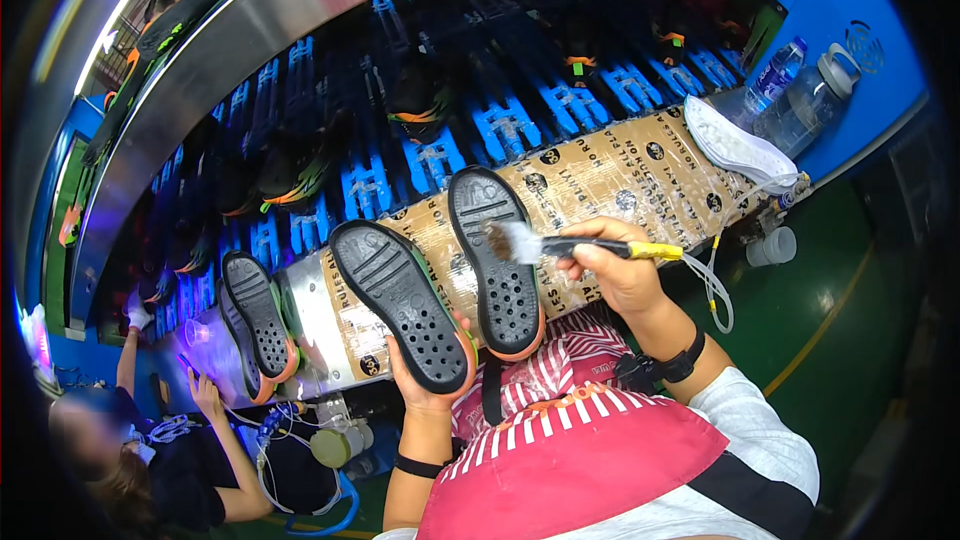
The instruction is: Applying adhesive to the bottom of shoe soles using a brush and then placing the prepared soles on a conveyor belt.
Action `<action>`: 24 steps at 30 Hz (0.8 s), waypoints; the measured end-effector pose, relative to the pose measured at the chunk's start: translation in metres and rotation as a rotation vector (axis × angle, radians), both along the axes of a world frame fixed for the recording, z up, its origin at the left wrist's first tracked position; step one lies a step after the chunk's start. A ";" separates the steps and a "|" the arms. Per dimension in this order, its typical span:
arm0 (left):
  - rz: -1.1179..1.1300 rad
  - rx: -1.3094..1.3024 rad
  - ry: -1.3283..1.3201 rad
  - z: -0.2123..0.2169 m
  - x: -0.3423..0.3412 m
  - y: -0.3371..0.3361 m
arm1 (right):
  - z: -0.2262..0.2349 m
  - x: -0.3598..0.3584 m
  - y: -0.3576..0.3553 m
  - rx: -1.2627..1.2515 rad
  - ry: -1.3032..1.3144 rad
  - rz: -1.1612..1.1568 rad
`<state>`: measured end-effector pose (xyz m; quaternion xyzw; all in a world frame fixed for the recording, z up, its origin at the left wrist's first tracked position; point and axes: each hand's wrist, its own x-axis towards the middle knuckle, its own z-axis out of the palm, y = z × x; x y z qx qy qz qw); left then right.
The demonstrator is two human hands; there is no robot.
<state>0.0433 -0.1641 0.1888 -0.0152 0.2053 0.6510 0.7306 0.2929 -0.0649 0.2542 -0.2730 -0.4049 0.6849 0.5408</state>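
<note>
Black rubber soles fill the head view. Left hand (425,385) grips one sole (402,302) from below, fingers wrapped round its heel edge, tread facing up. Right hand (622,270) pinches a brush (570,248), fingers closed on its yellow-ended handle, bristles touching a second sole (498,258) on the taped ledge (640,165). Soles look light, bendy and grippy; best held by the rim. A co-worker's hand (207,395) works nearby beside two more soles (257,325).

A worker wears a red-and-white striped apron (570,440) over a white short-sleeved shirt (745,430), with black bands on both wrists.
</note>
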 end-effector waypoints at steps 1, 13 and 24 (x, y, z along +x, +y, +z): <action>-0.006 0.008 0.065 0.005 0.004 -0.002 | 0.008 -0.003 -0.003 -0.010 -0.037 0.044; 0.027 0.005 0.228 0.027 0.025 -0.005 | 0.062 -0.087 0.002 0.973 -0.520 -0.329; 0.003 0.158 0.230 0.021 0.003 -0.014 | 0.047 -0.121 -0.023 1.277 -0.512 0.045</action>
